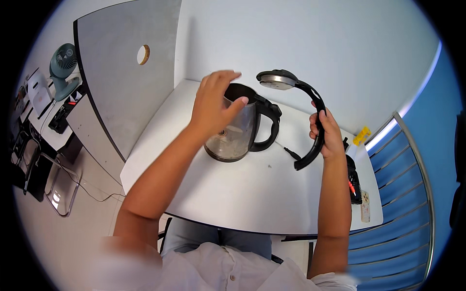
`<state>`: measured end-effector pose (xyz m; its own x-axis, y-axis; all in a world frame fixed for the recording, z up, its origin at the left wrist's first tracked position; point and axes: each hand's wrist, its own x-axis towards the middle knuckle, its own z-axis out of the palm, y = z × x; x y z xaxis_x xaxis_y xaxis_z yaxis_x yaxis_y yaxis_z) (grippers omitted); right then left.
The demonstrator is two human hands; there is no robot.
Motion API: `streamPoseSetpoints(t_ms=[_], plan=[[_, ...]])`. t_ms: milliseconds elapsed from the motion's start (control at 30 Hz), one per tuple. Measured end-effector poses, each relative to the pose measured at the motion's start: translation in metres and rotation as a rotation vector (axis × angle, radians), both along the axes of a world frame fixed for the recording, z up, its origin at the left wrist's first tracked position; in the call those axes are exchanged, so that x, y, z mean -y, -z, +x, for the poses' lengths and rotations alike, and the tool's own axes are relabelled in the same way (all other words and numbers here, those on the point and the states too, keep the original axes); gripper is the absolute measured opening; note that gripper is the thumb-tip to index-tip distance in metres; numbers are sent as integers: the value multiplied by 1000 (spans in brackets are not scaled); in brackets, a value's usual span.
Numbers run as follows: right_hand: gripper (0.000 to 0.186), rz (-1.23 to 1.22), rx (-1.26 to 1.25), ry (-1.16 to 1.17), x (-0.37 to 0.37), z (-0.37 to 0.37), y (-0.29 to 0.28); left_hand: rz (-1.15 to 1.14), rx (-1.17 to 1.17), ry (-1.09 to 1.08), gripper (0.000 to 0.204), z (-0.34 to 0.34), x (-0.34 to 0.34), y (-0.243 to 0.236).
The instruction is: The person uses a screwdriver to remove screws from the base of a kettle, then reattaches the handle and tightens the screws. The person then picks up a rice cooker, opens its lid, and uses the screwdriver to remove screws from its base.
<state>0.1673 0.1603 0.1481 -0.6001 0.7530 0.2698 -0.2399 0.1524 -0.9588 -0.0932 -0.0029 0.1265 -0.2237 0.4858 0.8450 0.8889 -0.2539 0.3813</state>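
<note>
An electric kettle [235, 140] with a scuffed metal body stands upright and uncovered on the white table. Its black handle [272, 135] points to the right. My left hand [212, 104] is at the kettle's left rim, fingers stretched and thumb spread apart; whether it touches the rim I cannot tell. Raised to the right, my right hand [330, 135] grips a kettle lid [277, 80] joined to a long curved black handle cover [310, 153]. The lid has a metal underside and is apart from the kettle. A thin tool with a black handle [291, 153], likely a screwdriver, lies between them.
At the table's right edge are a black tray [353, 177] with a red-tipped item, a yellow object [362, 136] and a small printed card [365, 208]. A grey partition [121, 63] borders the left, metal railings [422, 179] the right. A green fan [63, 68] stands far left.
</note>
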Motion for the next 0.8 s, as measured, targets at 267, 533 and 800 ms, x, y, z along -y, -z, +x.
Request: streamPoseSetpoints(t_ms=[267,533,800], plan=[[32,177,136,91,25,-55,-4,-54,90,114,105,-29,-37,16],[29,-64,140,-172,7,-53,8,-114,38,235,37,-42,-36,-20],[41,222,306,-158,-4,-44,5,-249,-129,363,36,-66,-30,-43]])
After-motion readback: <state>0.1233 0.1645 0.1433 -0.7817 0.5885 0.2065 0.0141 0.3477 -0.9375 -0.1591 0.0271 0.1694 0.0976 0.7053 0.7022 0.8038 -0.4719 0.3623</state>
